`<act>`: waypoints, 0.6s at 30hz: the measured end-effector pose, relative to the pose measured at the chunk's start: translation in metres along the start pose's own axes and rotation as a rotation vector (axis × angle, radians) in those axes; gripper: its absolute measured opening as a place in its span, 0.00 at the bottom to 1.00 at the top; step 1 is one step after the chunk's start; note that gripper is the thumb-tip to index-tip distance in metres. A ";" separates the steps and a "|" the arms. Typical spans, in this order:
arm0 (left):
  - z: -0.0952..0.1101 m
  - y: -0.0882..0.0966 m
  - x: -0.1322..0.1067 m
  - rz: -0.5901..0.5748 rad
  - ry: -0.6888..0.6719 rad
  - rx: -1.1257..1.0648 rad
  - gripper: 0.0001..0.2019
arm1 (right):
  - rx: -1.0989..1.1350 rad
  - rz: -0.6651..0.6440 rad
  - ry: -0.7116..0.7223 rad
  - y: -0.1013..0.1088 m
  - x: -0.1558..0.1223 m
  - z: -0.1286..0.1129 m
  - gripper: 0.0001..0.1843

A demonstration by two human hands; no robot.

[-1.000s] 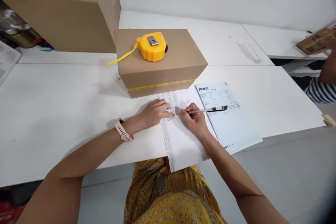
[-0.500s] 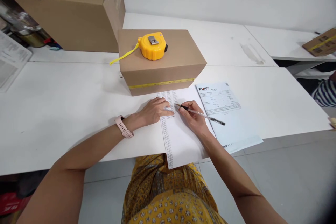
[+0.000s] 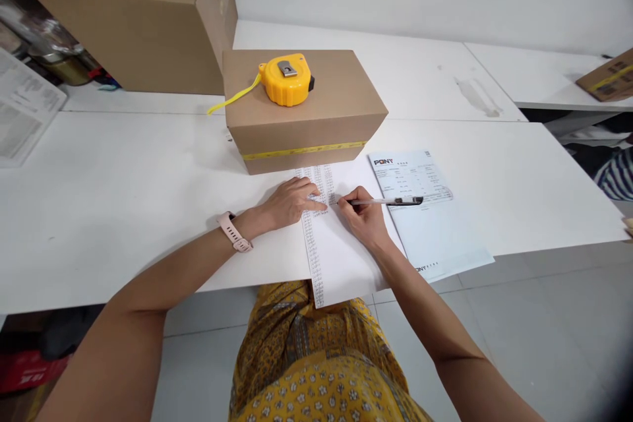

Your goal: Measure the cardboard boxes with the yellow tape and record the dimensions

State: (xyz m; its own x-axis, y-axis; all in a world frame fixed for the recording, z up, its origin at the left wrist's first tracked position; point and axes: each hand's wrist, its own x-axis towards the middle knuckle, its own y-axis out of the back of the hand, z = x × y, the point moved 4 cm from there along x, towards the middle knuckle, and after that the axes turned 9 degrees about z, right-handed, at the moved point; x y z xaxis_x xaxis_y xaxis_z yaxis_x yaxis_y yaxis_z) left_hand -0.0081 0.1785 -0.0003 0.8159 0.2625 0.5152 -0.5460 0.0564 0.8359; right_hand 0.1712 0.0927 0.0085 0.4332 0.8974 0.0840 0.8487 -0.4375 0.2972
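Observation:
A black and clear pen (image 3: 383, 201) is pinched in my right hand (image 3: 364, 216), its tip at the writing on a white sheet of paper (image 3: 346, 264). Columns of small handwriting run down the sheet's left side and across its top. My left hand (image 3: 294, 203) lies on the sheet's left part with fingers stretched out, the index finger pointing toward the pen tip. Just beyond both hands sits a cardboard box (image 3: 306, 125) with a yellow band along its front. On top of the box rests a yellow tape measure (image 3: 287, 80) with a yellow strap.
A printed form (image 3: 420, 178) lies right of the sheet. Large cartons (image 3: 148, 33) stand at the back left near a printed paper (image 3: 24, 105). Another box (image 3: 608, 76) is at the far right, with a person's striped sleeve (image 3: 616, 175) below it. The sheet overhangs the table's (image 3: 123, 211) front edge.
The pen in my right hand has swung so its back end points more level to the right. My left hand stays on the sheet. The camera view has shifted slightly.

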 end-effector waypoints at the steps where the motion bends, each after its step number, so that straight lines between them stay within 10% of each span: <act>1: 0.000 0.000 0.000 -0.002 -0.001 -0.002 0.29 | -0.001 -0.005 -0.007 0.000 0.000 0.001 0.13; 18: 0.001 0.001 0.000 0.010 -0.002 0.004 0.28 | -0.042 -0.071 0.010 -0.003 -0.003 0.005 0.13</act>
State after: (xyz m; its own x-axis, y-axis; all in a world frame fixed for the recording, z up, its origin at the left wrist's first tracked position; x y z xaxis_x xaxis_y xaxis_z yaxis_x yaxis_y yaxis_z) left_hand -0.0086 0.1774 0.0011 0.8106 0.2613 0.5241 -0.5535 0.0498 0.8314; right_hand 0.1691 0.0912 0.0027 0.3687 0.9269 0.0706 0.8638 -0.3697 0.3422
